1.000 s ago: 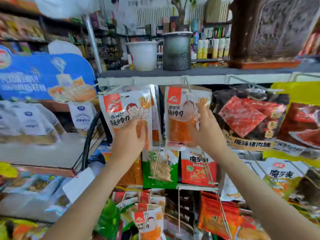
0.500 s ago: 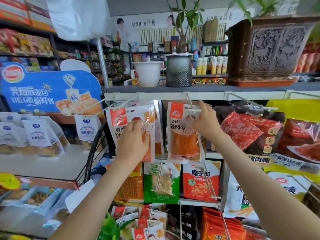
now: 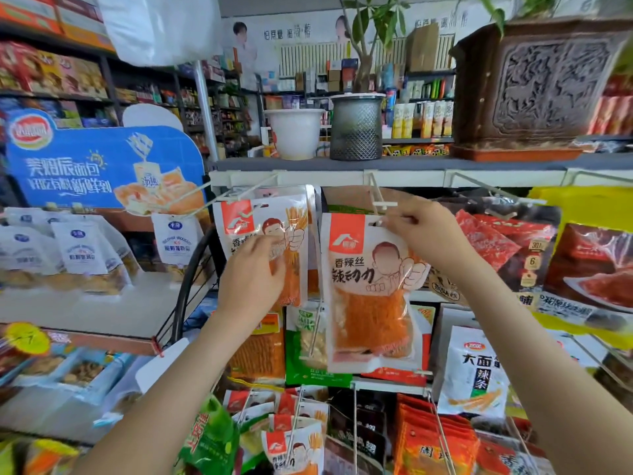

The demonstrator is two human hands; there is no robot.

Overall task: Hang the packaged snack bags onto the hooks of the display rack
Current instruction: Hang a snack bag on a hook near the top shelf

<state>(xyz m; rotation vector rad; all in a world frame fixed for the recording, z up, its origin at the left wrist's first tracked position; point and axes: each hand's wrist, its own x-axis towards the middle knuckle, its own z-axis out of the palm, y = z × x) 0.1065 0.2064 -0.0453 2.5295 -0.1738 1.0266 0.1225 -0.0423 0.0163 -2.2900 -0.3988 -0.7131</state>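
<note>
The right hand [image 3: 423, 234] pinches the top edge of a snack bag [image 3: 371, 313] just below the tip of a white wire hook [image 3: 378, 200]. The left hand [image 3: 251, 279] lies against the hung bags [image 3: 270, 221] beside it, its grip hidden.

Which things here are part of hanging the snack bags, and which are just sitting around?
Job: right hand, pinching the snack bag; hook; left hand, touching the hung bag.
Lying about: white pot, mesh bin, carved planter, blue sign.
</note>
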